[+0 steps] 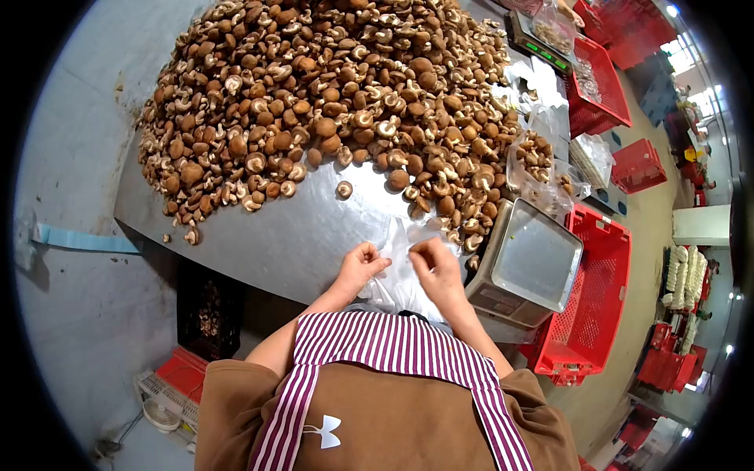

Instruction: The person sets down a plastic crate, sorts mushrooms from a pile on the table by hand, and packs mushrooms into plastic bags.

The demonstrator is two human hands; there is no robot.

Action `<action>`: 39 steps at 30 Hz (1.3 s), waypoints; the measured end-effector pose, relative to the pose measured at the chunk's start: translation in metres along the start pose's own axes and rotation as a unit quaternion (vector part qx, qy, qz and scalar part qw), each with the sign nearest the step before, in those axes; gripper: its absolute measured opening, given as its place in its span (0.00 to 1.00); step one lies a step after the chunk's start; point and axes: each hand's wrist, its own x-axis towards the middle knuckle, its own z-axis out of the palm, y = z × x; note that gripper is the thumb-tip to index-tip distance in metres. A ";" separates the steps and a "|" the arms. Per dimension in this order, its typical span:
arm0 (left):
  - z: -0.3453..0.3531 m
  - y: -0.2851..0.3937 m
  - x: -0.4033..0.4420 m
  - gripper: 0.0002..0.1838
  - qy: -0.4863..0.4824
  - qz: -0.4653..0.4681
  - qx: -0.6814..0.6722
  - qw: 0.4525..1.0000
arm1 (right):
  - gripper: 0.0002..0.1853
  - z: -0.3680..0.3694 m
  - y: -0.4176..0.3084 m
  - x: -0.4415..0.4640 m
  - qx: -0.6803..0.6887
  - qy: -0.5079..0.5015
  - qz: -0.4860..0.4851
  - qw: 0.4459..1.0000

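Observation:
A thin white plastic bag (399,281) lies bunched at the table's front edge, between my hands. The fingers of my left hand (361,267) are closed in a pinch at its left side. On the other side my right hand (437,271) pinches at the bag's upper right part, thumb and fingertips together. Just beyond them a large heap of brown shiitake mushrooms (314,102) covers much of the metal table (275,239). One loose mushroom (344,189) sits apart from the heap. A weighing scale (538,255) with a metal pan stands right of my right hand.
Beside the scale is a red plastic crate (585,314). A clear bag of mushrooms (536,161) lies at the heap's right edge. Farther back are another scale (542,51) and a red crate (601,86). A dark crate (208,314) sits below the table at left.

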 end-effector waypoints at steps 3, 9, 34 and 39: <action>0.019 0.021 -0.008 0.12 0.004 0.053 -0.008 0.999 | 0.14 0.009 -0.011 -0.002 -0.014 -0.048 0.053 0.997; 0.017 0.007 -0.005 0.16 0.035 0.120 0.080 0.989 | 0.37 0.027 0.020 0.001 0.010 -0.052 0.100 0.994; 0.011 0.069 -0.007 0.22 0.051 0.320 0.595 0.735 | 0.11 0.036 -0.002 0.021 -0.064 0.054 -0.258 0.962; 0.021 0.086 -0.027 0.05 0.040 0.348 0.450 0.821 | 0.10 0.008 0.035 0.039 -0.103 0.158 -0.099 0.977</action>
